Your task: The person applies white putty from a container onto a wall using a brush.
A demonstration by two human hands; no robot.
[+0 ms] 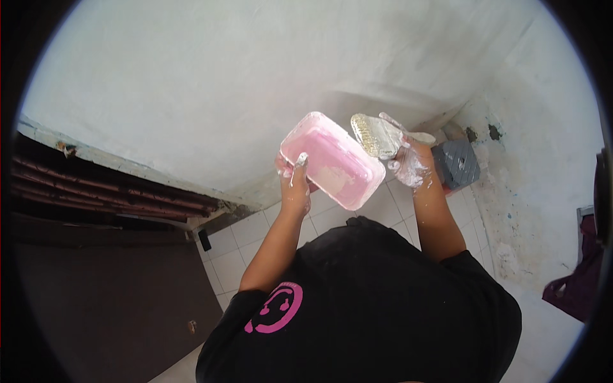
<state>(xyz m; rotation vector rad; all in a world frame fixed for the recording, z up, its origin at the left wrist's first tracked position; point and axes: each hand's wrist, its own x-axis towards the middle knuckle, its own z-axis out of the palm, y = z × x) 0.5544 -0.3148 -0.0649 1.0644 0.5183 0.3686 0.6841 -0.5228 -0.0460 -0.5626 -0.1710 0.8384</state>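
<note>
A shallow pink plastic tub [322, 150] is tilted in front of my body, its rim and inside smeared with white paint. My left hand [295, 175] grips its left side, thumb over the rim and the other fingers mostly hidden beneath. In my right hand [412, 165] is a wide paintbrush [377, 135], its bristles coated in whitish paint and pointing left, close to the tub's right rim. White paint covers much of my right hand and streaks my left thumb.
A pale, patchy wall [223, 83] rises ahead. White floor tiles [239, 246] lie below, with a grey box-like object [456, 165] by the right corner. A dark door [96, 300] stands at left, below reddish-brown folds of cloth [108, 182]. Dark purple fabric [575, 281] hangs at right.
</note>
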